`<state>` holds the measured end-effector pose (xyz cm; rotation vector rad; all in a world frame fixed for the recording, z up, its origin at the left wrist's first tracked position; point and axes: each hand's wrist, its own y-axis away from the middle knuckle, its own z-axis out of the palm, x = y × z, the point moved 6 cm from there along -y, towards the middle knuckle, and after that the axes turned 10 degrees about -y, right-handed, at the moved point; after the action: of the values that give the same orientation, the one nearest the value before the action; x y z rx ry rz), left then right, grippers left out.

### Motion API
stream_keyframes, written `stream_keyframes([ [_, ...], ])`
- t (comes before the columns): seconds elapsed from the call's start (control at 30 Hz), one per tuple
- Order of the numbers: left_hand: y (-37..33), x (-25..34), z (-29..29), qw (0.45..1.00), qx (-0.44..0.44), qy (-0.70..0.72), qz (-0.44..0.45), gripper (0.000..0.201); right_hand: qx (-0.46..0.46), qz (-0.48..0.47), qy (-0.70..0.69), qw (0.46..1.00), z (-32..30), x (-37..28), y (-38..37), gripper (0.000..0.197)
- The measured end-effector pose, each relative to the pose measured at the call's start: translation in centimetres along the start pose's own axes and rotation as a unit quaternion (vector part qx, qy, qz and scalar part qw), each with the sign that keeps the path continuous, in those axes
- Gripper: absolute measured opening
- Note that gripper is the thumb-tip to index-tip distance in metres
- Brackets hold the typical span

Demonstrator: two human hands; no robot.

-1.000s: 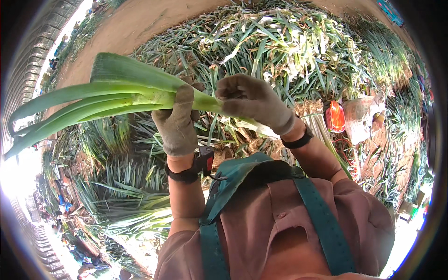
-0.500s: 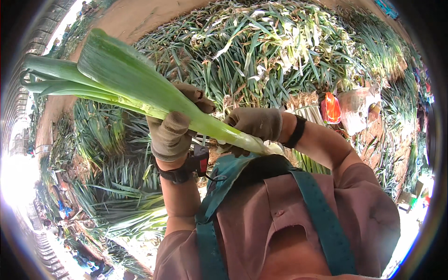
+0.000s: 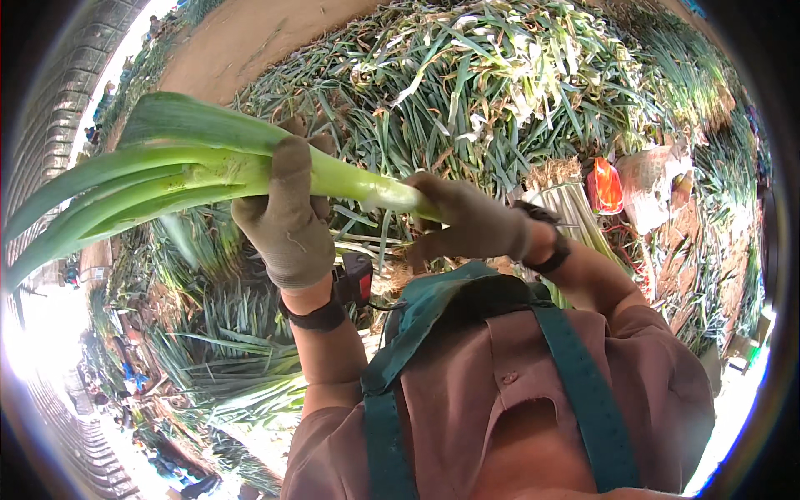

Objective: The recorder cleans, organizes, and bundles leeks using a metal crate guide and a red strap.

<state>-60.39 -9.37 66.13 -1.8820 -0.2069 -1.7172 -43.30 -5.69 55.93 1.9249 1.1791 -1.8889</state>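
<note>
A long leek (image 3: 225, 173) lies across in front of me, its green leaves fanned to the left and its pale end to the right. My left hand (image 3: 289, 204), in a grey-brown work glove, wraps the stalk where the leaves begin to split. With its glove also on, my right hand (image 3: 477, 218) closes around the pale end and covers its tip. A dark strap circles each wrist, and a black and red device (image 3: 357, 279) shows beside the left one.
A wide heap of leeks and loose leaves (image 3: 467, 92) spreads ahead. On the right are a bundle of pale stalks (image 3: 571, 207), a red-orange object (image 3: 607, 187) and a whitish sack (image 3: 654, 190). More leeks (image 3: 237, 312) lie at the left. Bare dirt (image 3: 250, 42) shows at the far left.
The leek has swung from a steep slant to nearly level, its leaf ends dropping left. My left hand has turned and moved slightly up and left; the right has shifted right over the pale end.
</note>
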Motion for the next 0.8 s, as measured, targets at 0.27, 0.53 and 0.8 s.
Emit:
stream_keyframes([
  [0.27, -0.2, -1.2, -0.3, 0.986, -0.131, 0.081, 0.067, 0.07, -0.103, 0.097, -0.13, 0.981, 1.8, -0.7, -1.6, 0.052],
  [0.53, 0.5, -2.2, -0.7, 0.996, -0.058, 0.061, 0.042, 0.057, 0.105, -0.161, 0.147, 0.97, 0.4, -6.8, -4.3, 0.042],
  [0.8, 0.6, -1.0, -2.5, 0.997, 0.043, 0.008, 0.063, 0.042, 0.232, -0.041, 0.237, 0.943, -4.2, -2.8, -3.2, 0.012],
])
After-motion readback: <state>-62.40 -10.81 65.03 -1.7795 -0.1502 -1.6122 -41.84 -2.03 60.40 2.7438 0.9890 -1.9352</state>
